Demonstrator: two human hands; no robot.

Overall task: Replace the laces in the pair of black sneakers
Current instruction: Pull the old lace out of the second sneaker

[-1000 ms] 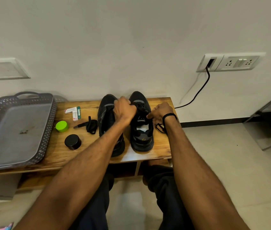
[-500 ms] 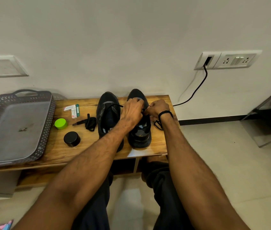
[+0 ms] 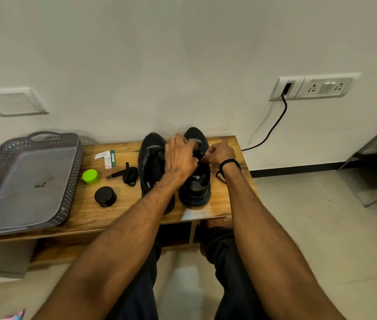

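Two black sneakers stand side by side on a low wooden bench, toes toward the wall. Both hands work over the lacing of the right sneaker. My left hand reaches across the left sneaker and covers the right shoe's eyelets; its fingertips are hidden. My right hand pinches a black lace at the shoe's right side. A loop of that lace hangs by my right wrist. A bundled spare black lace lies left of the shoes.
A grey perforated tray sits at the bench's left end. Between tray and shoes lie a green lid, a black round tin and small boxes. A black cable runs from a wall socket.
Both hands shifted slightly toward the toe of the right sneaker and came closer together. The camera view drifted a little; the bench objects stayed in place.
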